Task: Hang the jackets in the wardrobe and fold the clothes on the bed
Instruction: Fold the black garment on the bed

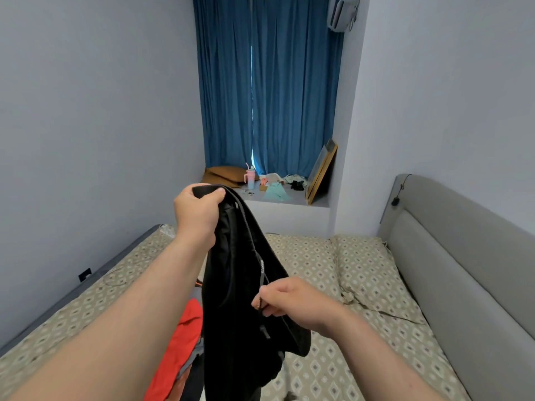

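Lower end of black garment (231, 299) cut by bottom edge; garment type unclear. Lower centre-left, red garment (181, 342) mostly hidden behind it and the left forearm (130, 299), also cut at bottom. Fingertips of left hand (197, 211) hidden behind the fabric fold. Print on drawstring (263, 267) unreadable. Centre frame, small items (272, 183) on window ledge (295, 199) too small to name. Top edge cuts air conditioner (343, 13), right edge cuts headboard (463, 256).

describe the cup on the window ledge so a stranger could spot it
Find the blue curtains at the far end of the room; a grey ledge runs below them. The cup stands on its left part, just right of the brown cushion. Unlike the clothes strewn beside it, it is upright, pink fading to pale blue, with a straw.
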